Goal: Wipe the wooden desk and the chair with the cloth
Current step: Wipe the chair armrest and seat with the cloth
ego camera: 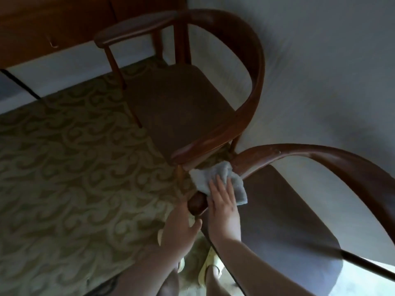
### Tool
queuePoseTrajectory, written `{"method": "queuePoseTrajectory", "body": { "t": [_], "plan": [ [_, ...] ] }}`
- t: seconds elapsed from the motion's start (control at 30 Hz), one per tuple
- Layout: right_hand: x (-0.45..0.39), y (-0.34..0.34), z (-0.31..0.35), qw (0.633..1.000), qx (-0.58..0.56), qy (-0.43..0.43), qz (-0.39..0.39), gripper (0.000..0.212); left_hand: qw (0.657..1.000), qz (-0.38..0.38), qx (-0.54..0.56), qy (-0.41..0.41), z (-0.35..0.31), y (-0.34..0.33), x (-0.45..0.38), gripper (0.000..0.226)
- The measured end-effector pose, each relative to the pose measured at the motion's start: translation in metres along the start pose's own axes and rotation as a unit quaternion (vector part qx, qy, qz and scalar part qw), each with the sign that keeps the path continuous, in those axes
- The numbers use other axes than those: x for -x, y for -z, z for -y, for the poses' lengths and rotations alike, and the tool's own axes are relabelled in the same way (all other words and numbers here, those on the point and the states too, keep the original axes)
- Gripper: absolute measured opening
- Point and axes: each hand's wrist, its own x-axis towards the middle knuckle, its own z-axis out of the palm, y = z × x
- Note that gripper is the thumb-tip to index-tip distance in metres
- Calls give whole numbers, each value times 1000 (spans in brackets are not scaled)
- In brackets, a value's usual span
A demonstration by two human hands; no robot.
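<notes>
Head view shows the right hand (222, 201) flat, fingers straight, pressing the cloth (218, 180) onto the near chair (320, 159) at its armrest tip; the left hand (181, 227) cups that rounded tip from below. Best to keep the palm down and follow the rail's curve — bracing the chair underneath throughout.

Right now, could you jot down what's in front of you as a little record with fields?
place: patterned green carpet, pale wall
furniture: two dark curved-back wooden armchairs, far chair and near chair
cloth: small pale grey cloth draped over the near chair's armrest end
right hand: fingers flat, pressing the cloth on the armrest
left hand: holding the armrest tip from below
wooden desk: not clearly seen
</notes>
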Motion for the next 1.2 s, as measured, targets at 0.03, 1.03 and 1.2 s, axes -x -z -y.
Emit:
{"method": "queuePoseTrajectory", "body": {
  "t": [0.03, 1.03, 1.2],
  "plan": [
    [3, -11, 5, 998, -6, 54, 17, 41, 1000, -7, 13, 8, 0, -3, 2, 48],
    [-55, 18, -65, 982, 20, 188, 21, 42, 957, -264, -22, -115, -42, -48, -13, 51],
    [-80, 29, -73, 916, 151, 361, 89, 52, 940, -274, -201, -21, -55, -44, -33, 71]
  ]
}}
